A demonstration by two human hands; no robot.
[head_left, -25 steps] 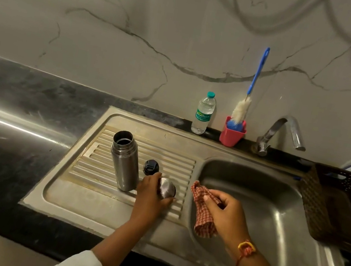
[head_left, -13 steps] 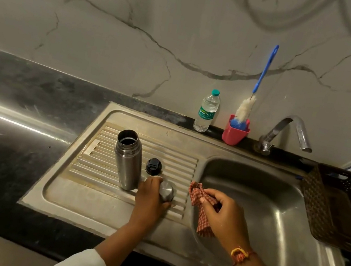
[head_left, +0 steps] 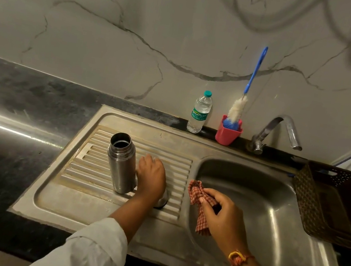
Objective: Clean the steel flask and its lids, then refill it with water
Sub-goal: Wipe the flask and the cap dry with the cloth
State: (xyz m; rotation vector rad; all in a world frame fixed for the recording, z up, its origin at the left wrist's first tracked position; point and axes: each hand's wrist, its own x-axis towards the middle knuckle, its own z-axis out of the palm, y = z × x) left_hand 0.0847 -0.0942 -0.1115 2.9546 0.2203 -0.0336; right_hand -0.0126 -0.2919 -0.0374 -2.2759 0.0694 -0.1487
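Observation:
The open steel flask (head_left: 121, 163) stands upright on the ribbed drainboard (head_left: 167, 147). Just right of it, my left hand (head_left: 151, 176) reaches down with curled fingers over the spot where the black inner lid stood; the lid itself is hidden under the hand. The steel cap (head_left: 162, 201) peeks out beneath my left wrist, on the drainboard. My right hand (head_left: 223, 217) pinches a red checked cloth (head_left: 196, 192) above the left rim of the sink basin (head_left: 273, 207).
Against the wall stand a plastic water bottle (head_left: 200, 112), a pink cup (head_left: 227, 135) holding a blue-handled bottle brush (head_left: 239, 106), and the tap (head_left: 286, 128). A brown basket (head_left: 332, 205) sits at the basin's right edge. Dark countertop (head_left: 8, 128) extends left.
My left hand has left the steel cap and moved up and back, now covering the black inner lid. The right hand still holds the cloth in about the same place.

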